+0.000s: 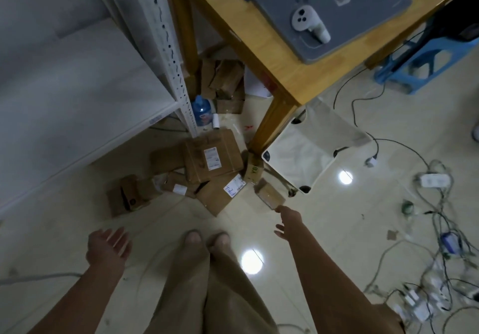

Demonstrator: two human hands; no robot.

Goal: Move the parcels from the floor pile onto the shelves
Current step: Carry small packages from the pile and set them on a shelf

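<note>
Right hand (289, 221) stretched down, fingers straight, holding nothing. Its fingertip is just beside the small parcel (269, 194), on the floor right of the parcel pile (211, 163). Left hand (108, 246) loose, empty.

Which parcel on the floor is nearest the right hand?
The small box lying apart, to the right of the others, just beyond the fingertips of the right hand.

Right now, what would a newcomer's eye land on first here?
The pile of brown parcels lies on the floor between the white shelves and the wooden table. The right hand reaches, fingers straight, toward a small parcel at the pile's right edge; the left hand hangs open. Cables tangle on the floor at far right.
</note>
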